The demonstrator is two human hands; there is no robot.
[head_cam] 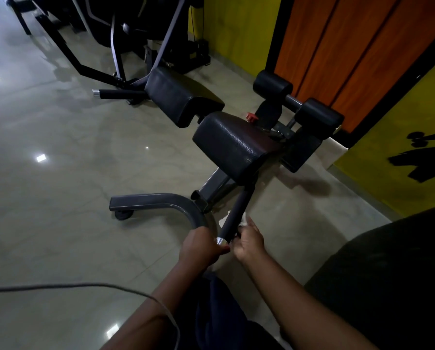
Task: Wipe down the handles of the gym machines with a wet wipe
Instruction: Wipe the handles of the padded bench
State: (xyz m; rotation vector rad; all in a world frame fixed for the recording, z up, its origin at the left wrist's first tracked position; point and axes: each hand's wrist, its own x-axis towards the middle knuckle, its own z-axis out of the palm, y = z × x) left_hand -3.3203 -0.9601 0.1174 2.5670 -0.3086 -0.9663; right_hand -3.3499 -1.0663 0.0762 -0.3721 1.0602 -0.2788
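I'm looking down at a gym machine (221,188) standing on a shiny tiled floor (60,198). Its near handle (238,210), a dark foam-covered bar with a bright metal cap (220,240) on its end, sticks out from under the near seat pad (234,145) straight toward me.

Both hands meet at that capped end. The left hand (201,246) has its fingers curled round the very tip of the handle, touching the cap. The right hand (249,242) lies against the right side of the bar, fingers clamped on the wet wipe (244,220). The wipe is a small crumpled white thing pressed to the foam just above the cap. One bit of it pokes out past the right fingertips, and another white scrap shows on the left side of the bar, so it seems to pass underneath. How far round it goes I cannot tell.

A second seat pad (178,97) sits beyond the near one, with a matching far handle (118,93) pointing left. Behind the pads are two round foam rollers (317,116) and a small red knob (251,116). The machine's curved grey foot (158,199) rests on the floor just left of my hands.

A thin cable (60,286) crosses the lower left of the view. Yellow wall (236,29) and orange panels (350,46) run along the right, with more dark machines (140,26) at the far end.
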